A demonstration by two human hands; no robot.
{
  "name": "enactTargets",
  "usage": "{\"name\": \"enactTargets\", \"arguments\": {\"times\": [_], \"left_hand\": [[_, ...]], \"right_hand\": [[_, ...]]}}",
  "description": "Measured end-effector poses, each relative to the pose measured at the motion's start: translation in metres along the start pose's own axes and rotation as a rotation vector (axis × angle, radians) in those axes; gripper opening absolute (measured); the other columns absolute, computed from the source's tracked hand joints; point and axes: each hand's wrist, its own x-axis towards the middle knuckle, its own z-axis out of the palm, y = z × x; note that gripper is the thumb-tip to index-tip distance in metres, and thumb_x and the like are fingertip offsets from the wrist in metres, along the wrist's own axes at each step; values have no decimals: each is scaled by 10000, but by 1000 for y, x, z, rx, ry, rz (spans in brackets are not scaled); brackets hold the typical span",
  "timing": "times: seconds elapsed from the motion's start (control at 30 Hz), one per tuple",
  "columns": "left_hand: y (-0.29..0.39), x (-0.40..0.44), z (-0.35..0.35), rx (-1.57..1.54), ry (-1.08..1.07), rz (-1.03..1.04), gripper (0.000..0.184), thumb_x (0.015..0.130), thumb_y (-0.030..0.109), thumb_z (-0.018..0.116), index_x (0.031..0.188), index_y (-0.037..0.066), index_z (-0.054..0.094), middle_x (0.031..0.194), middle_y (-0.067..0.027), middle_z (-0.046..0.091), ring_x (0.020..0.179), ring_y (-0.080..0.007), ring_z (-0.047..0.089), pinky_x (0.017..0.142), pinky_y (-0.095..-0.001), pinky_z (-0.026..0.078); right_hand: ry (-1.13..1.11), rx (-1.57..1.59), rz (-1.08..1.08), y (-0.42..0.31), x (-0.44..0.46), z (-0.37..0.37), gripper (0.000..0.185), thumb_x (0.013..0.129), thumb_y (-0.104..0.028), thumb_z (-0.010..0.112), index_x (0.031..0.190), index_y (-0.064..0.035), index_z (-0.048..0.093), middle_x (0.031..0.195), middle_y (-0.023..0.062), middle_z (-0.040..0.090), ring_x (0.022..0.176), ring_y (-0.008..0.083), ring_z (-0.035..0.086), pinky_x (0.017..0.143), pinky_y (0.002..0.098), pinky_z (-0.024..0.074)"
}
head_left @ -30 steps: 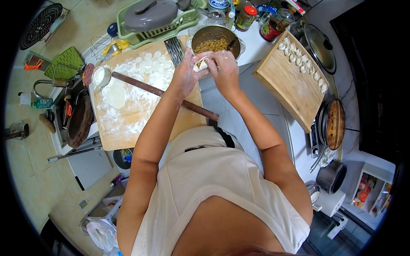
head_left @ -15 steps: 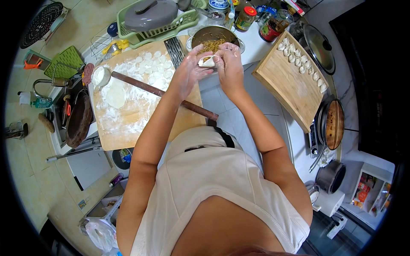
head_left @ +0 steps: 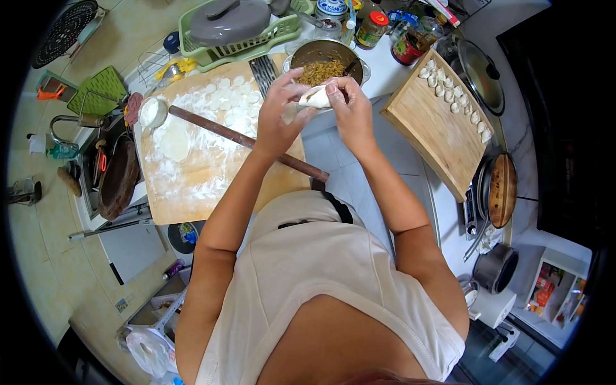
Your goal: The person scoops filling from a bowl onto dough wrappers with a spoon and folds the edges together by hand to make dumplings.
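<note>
A folded white dumpling [head_left: 314,98], a little dark filling showing at its left side, is up in front of the filling pot. My right hand [head_left: 351,109] pinches its right end between thumb and fingers. At its left, my left hand [head_left: 280,117] has thumb and fingers spread apart, the thumb close under the dumpling; whether it touches I cannot tell. Just beyond is a metal pot [head_left: 297,59] of brown chopped filling [head_left: 321,70]. Round dough wrappers [head_left: 234,96] lie on the floured wooden board [head_left: 192,208] to the left, with a long dark rolling pin [head_left: 215,130] across it.
Finished dumplings [head_left: 452,96] line the far edge of a tilted wooden tray [head_left: 427,128] at right. On the board are a white flour bowl [head_left: 152,113] and a large dough sheet [head_left: 174,142]. A green dish rack [head_left: 240,48] and jars [head_left: 372,29] stand behind.
My left fingers have come away from the dumpling and opened. My right hand keeps its pinch and has turned slightly, and the dumpling now shows its folded side.
</note>
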Motion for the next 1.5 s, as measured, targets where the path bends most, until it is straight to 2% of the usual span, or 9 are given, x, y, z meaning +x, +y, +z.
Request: {"name": "enactTargets", "arguments": {"times": [0.1, 0.2, 0.3, 0.5, 0.7, 0.8, 1.0, 1.4, 1.5], "left_hand": [[18, 5, 9, -372, 58, -112, 548, 807, 210, 681, 1266, 7, 462, 1320, -138, 455, 1177, -235, 481, 998, -361, 370], [-5, 8, 3, -208, -157, -120, 625, 848, 361, 628, 1320, 6, 423, 1341, -138, 446, 1205, -239, 459, 1023, -356, 339], [-7, 10, 4, -94, -157, -63, 430, 840, 135, 600, 1243, 12, 509, 1263, -140, 513, 1164, -259, 497, 1004, -343, 362], [4, 14, 7, 30, -156, -12, 331, 900, 127, 524, 1198, -15, 539, 1219, -151, 550, 1155, -263, 507, 1000, -343, 363], [13, 10, 7, -13, -102, -134, 410, 944, 239, 418, 1226, -46, 504, 1305, -149, 509, 1211, -277, 467, 1034, -346, 323], [14, 10, 7, -502, -4, -318, 449, 940, 260, 374, 1231, -58, 499, 1346, -155, 468, 1211, -257, 472, 1007, -334, 357], [22, 16, 7, -986, 102, -390, 549, 938, 325, 365, 1323, -67, 377, 1452, -143, 317, 1287, -212, 375, 1018, -357, 363], [18, 11, 10, -1052, 45, -386, 521, 912, 438, 444, 1131, -23, 550, 1490, -122, 244, 1370, -283, 239, 1048, -453, 345], [17, 10, 10, -1066, 12, -390, 510, 911, 433, 443, 1126, -16, 554, 1496, -112, 235, 1373, -284, 231, 1075, -434, 311]], "right_hand": [[-32, 105, 16, -2, -2, -1, 110, 878, -98, 586, 925, 1, 581, 828, 70, 580, 737, 127, 518, 693, 254, 431], [-87, 123, 33, -9, -6, 1, 97, 871, -93, 591, 918, -9, 582, 826, 58, 568, 726, 119, 510, 681, 249, 426], [-97, 65, -78, -11, -9, 3, 94, 860, -90, 600, 915, -16, 582, 826, 56, 552, 709, 121, 497, 666, 256, 422], [-68, -16, -51, -18, -13, 2, 83, 850, -70, 593, 917, -20, 586, 828, 64, 547, 687, 138, 482, 641, 270, 417], [-47, 265, 11, -26, -15, 7, 135, 885, -94, 574, 987, -6, 571, 851, 57, 563, 806, 119, 547, 717, 256, 456], [-170, 453, 104, -49, -22, 0, 186, 924, -82, 537, 1088, 2, 517, 1086, 62, 537, 1003, 117, 537, 837, 265, 473], [-93, 202, -204, -38, -28, 7, 298, 787, -42, 676, 1057, -26, 551, 1125, 137, 510, 993, 226, 573, 802, 311, 500], [-97, -102, -381, -39, -25, 1, 174, 756, -45, 683, 890, -32, 572, 1101, 149, 524, 1023, 295, 523, 801, 335, 479], [-88, 146, -211, -42, -33, 6, 227, 746, -88, 707, 890, -30, 541, 1088, 141, 532, 1039, 304, 511, 881, 383, 436]]}}
